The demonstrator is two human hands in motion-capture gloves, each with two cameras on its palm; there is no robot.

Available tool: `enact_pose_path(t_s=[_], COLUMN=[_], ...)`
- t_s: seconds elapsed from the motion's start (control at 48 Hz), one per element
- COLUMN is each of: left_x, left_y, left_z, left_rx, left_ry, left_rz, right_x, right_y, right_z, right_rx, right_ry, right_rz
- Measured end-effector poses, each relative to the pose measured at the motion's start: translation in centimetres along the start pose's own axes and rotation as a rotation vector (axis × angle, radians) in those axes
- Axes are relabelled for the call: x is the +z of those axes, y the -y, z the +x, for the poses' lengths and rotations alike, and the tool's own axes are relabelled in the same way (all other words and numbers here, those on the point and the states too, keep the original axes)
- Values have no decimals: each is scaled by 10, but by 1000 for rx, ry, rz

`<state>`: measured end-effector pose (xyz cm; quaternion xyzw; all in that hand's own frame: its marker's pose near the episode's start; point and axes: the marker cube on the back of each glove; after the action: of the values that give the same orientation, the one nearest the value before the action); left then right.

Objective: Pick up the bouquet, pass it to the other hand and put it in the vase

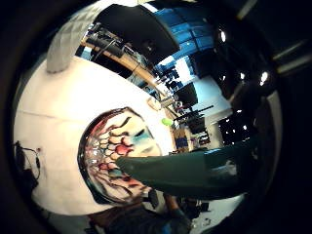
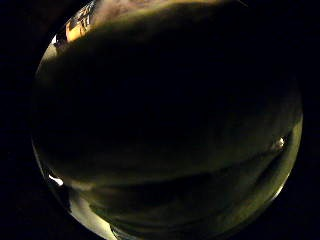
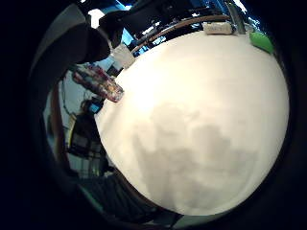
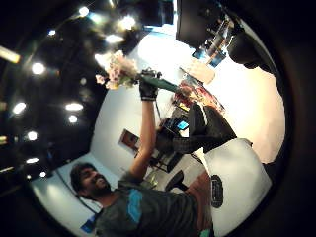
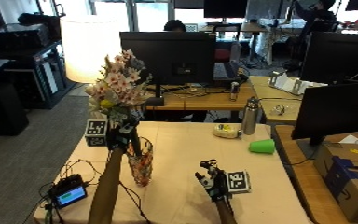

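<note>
In the outside view my left hand [image 5: 124, 132] grips the green stems of the bouquet [image 5: 117, 87], whose pale pink and white flowers stand upright above it. The stem ends point down at the mouth of the patterned glass vase [image 5: 141, 164], which stands on the beige table [image 5: 179, 140]. The left little finger side palm view looks down the green stem [image 1: 190, 170] into the vase [image 1: 114, 156]. My right hand [image 5: 210, 180] hovers over the table to the vase's right, fingers spread and holding nothing. From its thumb side I see the bouquet [image 4: 116, 69] held high above the vase [image 4: 197, 98].
A green cup [image 5: 262, 146], a metal bottle [image 5: 249, 115] and a small pale object [image 5: 226, 131] stand at the table's far right. A small device with a screen [image 5: 69, 195] and cables lies at the front left. Monitors [image 5: 167, 56] stand behind the table.
</note>
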<state>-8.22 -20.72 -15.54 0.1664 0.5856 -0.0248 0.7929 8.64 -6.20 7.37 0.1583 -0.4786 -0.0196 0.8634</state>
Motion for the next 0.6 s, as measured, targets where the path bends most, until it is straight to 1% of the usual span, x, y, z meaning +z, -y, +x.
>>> enact_pose_path(t_s=[0.083,0.167,0.334,0.438,0.48,0.563,0.605], left_x=[-2,-5,-12,-18,-19,-25,-30], left_y=[-5,-11,-24,-40,-44,-49,-53], left_z=[-25,-46,-76,-98,-107,-124,-134], left_rx=[-37,-53,-43,-98,-120,-148,-164], left_ry=[18,65,194,294,289,222,211], left_rz=[13,20,-27,-35,-40,-52,-63], right_x=[1,0,1,2,3,7,8], right_y=[0,0,3,5,4,4,5], right_z=[0,-3,-9,-14,-16,-20,-19], right_rx=[12,7,-19,-48,-48,-48,-55], right_ry=[14,3,-5,-23,-29,-16,-29], right_rz=[2,-9,-7,-13,-18,-26,-27])
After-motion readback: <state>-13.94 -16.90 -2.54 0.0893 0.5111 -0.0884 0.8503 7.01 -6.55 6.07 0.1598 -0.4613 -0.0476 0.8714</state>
